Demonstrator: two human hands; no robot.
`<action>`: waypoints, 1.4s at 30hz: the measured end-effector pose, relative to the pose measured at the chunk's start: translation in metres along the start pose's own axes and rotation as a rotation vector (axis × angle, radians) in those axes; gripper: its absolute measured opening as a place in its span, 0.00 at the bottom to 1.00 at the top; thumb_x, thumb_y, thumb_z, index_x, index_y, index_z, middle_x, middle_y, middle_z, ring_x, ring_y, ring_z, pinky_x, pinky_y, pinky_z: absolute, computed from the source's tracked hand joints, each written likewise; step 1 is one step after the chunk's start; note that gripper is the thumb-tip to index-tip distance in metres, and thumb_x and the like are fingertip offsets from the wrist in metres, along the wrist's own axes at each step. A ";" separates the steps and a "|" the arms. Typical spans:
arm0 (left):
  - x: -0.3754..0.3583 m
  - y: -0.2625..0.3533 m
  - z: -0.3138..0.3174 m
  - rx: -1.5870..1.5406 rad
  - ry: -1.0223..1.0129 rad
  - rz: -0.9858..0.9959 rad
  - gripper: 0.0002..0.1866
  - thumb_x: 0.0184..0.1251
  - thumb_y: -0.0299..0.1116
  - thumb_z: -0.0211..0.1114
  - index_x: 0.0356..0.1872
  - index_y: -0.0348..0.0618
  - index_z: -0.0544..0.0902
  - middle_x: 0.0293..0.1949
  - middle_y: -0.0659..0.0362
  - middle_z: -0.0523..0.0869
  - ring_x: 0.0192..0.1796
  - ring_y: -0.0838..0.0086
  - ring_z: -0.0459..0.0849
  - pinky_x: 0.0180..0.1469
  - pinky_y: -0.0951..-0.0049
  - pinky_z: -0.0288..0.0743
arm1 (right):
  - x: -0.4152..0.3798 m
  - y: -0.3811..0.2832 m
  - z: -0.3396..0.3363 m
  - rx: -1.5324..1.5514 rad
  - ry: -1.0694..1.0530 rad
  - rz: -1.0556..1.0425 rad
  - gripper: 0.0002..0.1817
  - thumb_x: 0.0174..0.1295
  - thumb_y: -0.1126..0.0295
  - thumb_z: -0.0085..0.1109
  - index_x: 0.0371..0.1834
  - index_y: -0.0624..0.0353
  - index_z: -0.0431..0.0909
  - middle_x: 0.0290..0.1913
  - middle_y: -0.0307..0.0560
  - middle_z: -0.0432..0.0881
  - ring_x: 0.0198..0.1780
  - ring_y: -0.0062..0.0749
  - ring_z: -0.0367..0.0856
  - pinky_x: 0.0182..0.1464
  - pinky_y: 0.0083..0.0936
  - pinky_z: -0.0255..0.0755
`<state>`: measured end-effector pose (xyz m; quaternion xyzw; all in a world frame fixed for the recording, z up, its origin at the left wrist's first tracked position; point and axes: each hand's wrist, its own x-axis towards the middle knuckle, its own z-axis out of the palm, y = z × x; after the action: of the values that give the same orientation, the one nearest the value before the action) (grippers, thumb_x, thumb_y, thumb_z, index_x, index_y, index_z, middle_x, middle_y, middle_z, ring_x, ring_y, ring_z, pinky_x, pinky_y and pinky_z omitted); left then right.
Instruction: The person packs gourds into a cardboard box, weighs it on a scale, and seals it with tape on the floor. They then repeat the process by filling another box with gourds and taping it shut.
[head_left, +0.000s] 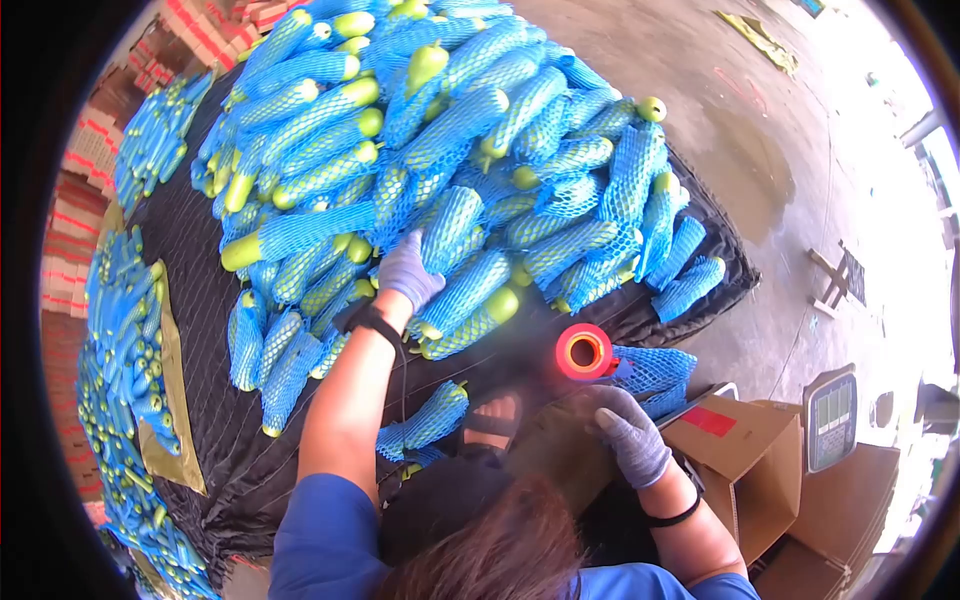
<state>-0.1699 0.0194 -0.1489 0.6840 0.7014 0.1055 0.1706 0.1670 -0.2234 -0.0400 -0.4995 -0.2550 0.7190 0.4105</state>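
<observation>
A large heap of long green gourds [490, 300], most of them sleeved in blue foam netting, lies in front of me. My left hand [410, 275], in a grey glove, grips the near end of one netted gourd [452, 222] at the front of the heap, fingers on its left side and thumb below. To the right, my gloved right hand [628, 435] hovers with loosely bent fingers and nothing visible in it. Just beyond that hand are a red tape roll [583, 352] and blue-netted pieces [655, 372].
Open cardboard boxes [735, 450] and a scale display [830, 420] stand at my right. Dark quilted cloth [200, 400] lies under the heap. More netted gourds [125, 350] are piled at left, before stacked cartons [75, 240]. A small wooden stand [838, 280] sits on the concrete floor.
</observation>
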 end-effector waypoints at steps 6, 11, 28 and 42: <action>0.061 0.028 -0.001 0.375 -0.429 -0.073 0.50 0.51 0.55 0.78 0.71 0.36 0.69 0.67 0.42 0.77 0.69 0.53 0.77 0.71 0.59 0.70 | -0.044 -0.028 -0.002 -0.125 0.006 -0.108 0.28 0.71 0.61 0.60 0.70 0.63 0.68 0.62 0.48 0.79 0.61 0.34 0.78 0.63 0.33 0.71; 0.111 0.030 0.016 0.349 0.220 0.237 0.47 0.55 0.56 0.75 0.70 0.35 0.71 0.66 0.40 0.78 0.69 0.46 0.75 0.72 0.56 0.69 | -0.127 -0.060 -0.022 -0.932 -0.020 -0.294 0.27 0.67 0.60 0.64 0.65 0.64 0.73 0.57 0.56 0.81 0.57 0.50 0.81 0.60 0.38 0.75; 0.249 0.064 -0.005 0.628 0.049 -0.336 0.50 0.50 0.60 0.78 0.74 0.50 0.68 0.70 0.49 0.75 0.69 0.53 0.77 0.69 0.47 0.69 | -0.193 -0.010 -0.227 -1.468 0.484 0.586 0.36 0.48 0.54 0.75 0.61 0.56 0.77 0.55 0.53 0.83 0.59 0.48 0.82 0.60 0.40 0.76; 0.092 0.010 -0.004 -0.492 0.038 0.183 0.41 0.55 0.47 0.79 0.66 0.31 0.74 0.60 0.47 0.82 0.57 0.55 0.83 0.64 0.58 0.74 | -0.245 -0.052 -0.250 -1.111 0.606 0.264 0.35 0.48 0.55 0.66 0.59 0.63 0.76 0.54 0.61 0.84 0.55 0.48 0.84 0.58 0.38 0.77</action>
<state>-0.1624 0.1115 -0.1499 0.6805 0.5928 0.3007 0.3084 0.4563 -0.4134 0.0324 -0.8456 -0.3982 0.3515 0.0527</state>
